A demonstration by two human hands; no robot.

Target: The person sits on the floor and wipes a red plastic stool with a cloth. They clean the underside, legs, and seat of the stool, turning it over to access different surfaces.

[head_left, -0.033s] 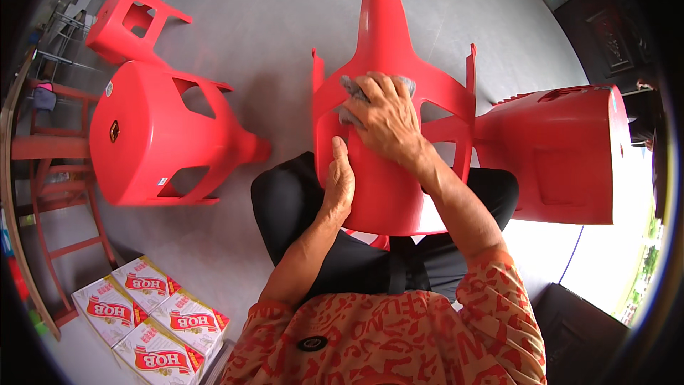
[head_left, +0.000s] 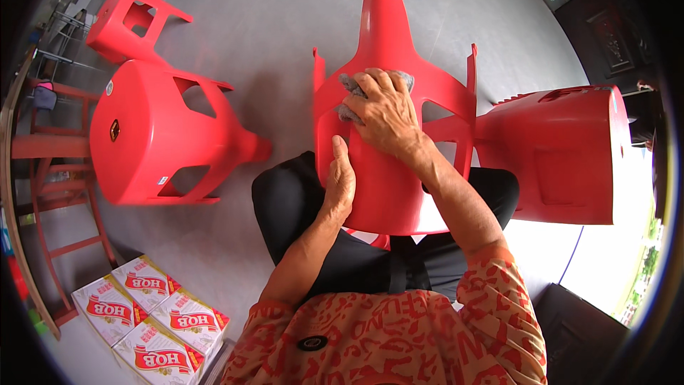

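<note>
A red plastic stool [head_left: 385, 192] lies tipped on its side across my lap, its seat toward me and its legs pointing away. My right hand [head_left: 388, 110] presses a crumpled grey cloth [head_left: 350, 108] onto the stool's side, near where a leg begins. Its fingers are bent over the cloth, which sticks out on both sides of them. My left hand [head_left: 342, 178] holds the stool's left edge by the seat end. The thumb there points up along the surface, and the other fingers are hidden behind the edge.
Another red stool [head_left: 125, 135] lies on its side to my left, with a smaller red stool [head_left: 117, 25] beyond it. At right lies a red plastic chair or stool [head_left: 563, 160]. White-and-red cartons [head_left: 153, 321] stand at lower left, near a reddish wooden ladder-like frame [head_left: 71, 246].
My right hand and the cloth have shifted very slightly up along the stool. My left hand and the stool look the same.
</note>
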